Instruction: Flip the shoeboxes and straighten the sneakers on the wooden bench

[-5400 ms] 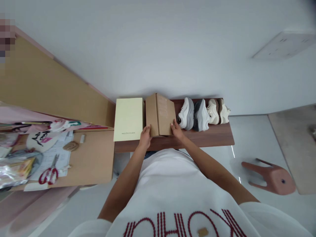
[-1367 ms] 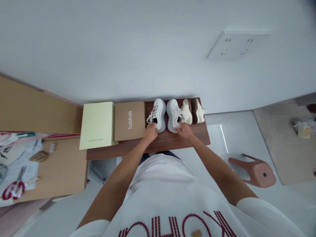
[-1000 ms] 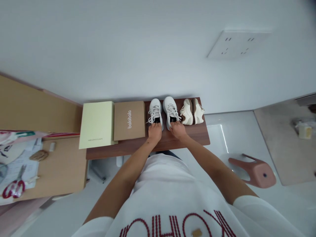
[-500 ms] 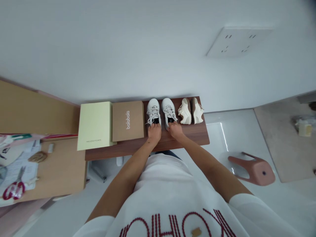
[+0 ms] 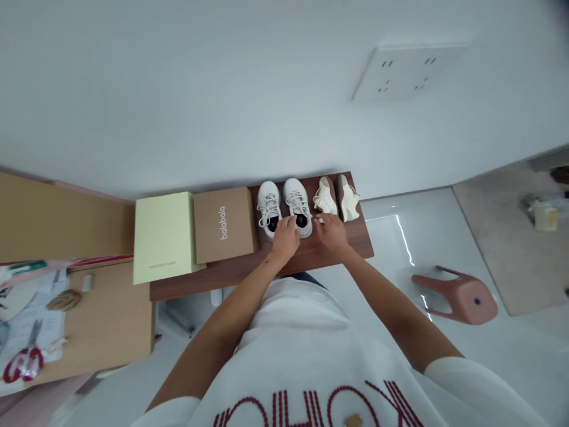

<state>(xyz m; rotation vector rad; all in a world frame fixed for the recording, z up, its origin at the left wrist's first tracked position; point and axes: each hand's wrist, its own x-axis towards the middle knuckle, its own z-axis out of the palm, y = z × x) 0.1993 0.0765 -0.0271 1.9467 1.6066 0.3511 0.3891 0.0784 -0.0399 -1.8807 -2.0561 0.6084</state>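
Note:
Two white lace-up sneakers stand side by side on a narrow brown wooden bench, toes toward the wall: the left sneaker (image 5: pixel 268 198) and the right sneaker (image 5: pixel 296 194). My left hand (image 5: pixel 285 237) is at their heels, fingers extended and covering part of the gap between them; whether it touches either is unclear. Just right of the right sneaker, my right hand (image 5: pixel 332 233) has its fingers curled together. A tiny whitish bit shows at its fingertips, too small to name. Beyond that hand lies a pair of small cream shoes (image 5: pixel 348 198) with brown soles, tipped on their sides.
Left of the sneakers sit a brown shoebox (image 5: pixel 226 225) and a pale yellow box (image 5: pixel 163 237). The bench (image 5: pixel 249 267) runs along the wall. At far left, red-handled scissors (image 5: pixel 25 363) lie on papers. A pink stool (image 5: pixel 473 299) stands on the floor at right.
Both hands have come away from the white sneakers' openings. My left hand moved right to between the heels; my right hand moved right, beside the cream shoes. The camera view shifted slightly.

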